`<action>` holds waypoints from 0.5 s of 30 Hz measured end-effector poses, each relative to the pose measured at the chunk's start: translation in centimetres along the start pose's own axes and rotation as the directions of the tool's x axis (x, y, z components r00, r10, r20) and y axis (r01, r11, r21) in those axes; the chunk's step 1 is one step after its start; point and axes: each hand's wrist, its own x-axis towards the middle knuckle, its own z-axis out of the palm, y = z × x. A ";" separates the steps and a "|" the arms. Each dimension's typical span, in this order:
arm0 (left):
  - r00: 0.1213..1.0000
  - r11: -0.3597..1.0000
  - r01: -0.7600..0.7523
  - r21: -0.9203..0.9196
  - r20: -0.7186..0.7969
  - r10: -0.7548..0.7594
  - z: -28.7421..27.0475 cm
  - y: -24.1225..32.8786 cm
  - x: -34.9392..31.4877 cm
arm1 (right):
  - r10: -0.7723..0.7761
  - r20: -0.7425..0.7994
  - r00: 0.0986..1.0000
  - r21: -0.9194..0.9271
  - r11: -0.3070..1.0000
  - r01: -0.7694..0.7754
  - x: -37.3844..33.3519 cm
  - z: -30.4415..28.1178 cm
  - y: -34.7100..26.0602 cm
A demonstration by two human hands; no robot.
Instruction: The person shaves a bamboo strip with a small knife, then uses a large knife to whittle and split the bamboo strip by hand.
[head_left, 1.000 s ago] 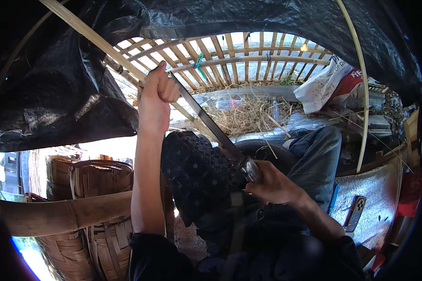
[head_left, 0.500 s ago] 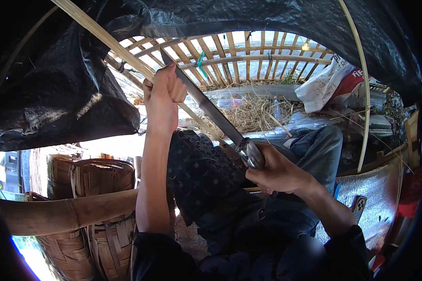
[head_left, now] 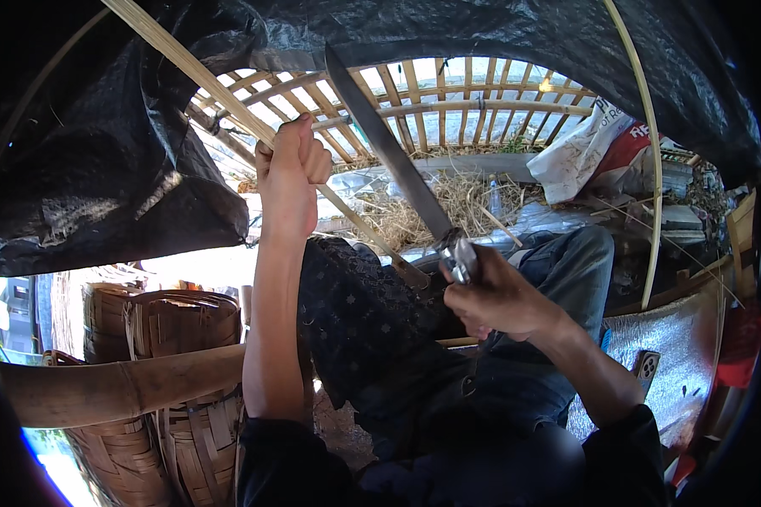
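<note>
My left hand [head_left: 294,169] is closed around a long pale bamboo strip [head_left: 194,72]. The strip slants from the upper left down through the fist, and its lower end comes near my lap. In my right hand [head_left: 506,296] is the handle of a large knife [head_left: 389,148], with a long dark blade pointing up and to the left. The blade stands apart from the bamboo strip, to the right of my left fist. A dark patterned cloth [head_left: 347,296] covers one of my legs; the other, in jeans [head_left: 579,262], is bent at the right.
Woven bamboo baskets [head_left: 182,329] stand at the left behind a thick bamboo pole [head_left: 127,393]. Black plastic sheeting [head_left: 84,177] hangs left and overhead. Beyond are a slatted bamboo fence [head_left: 448,101], dry straw [head_left: 431,207] and a white-and-red sack [head_left: 583,152]. A phone [head_left: 647,372] lies at the right.
The knife blade has swung away from my left hand, its tip now higher and farther right. My left hand keeps its hold on the bamboo strip, nearly unmoved.
</note>
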 end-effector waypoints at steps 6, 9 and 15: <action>0.999 1.000 -0.014 -0.028 -0.047 0.013 0.4 -0.2 0.2 | 0.319 0.066 0.946 0.034 0.946 -0.322 1.3 0.1 3.5; 1.000 1.000 -0.004 -0.003 -0.023 0.004 0.4 0.1 0.3 | 0.249 0.040 0.968 0.044 0.967 -0.250 0.8 -0.2 1.8; 0.999 0.999 0.026 0.047 -0.026 -0.025 1.1 0.4 0.3 | 0.181 0.127 0.975 0.058 0.980 -0.190 0.5 1.1 1.5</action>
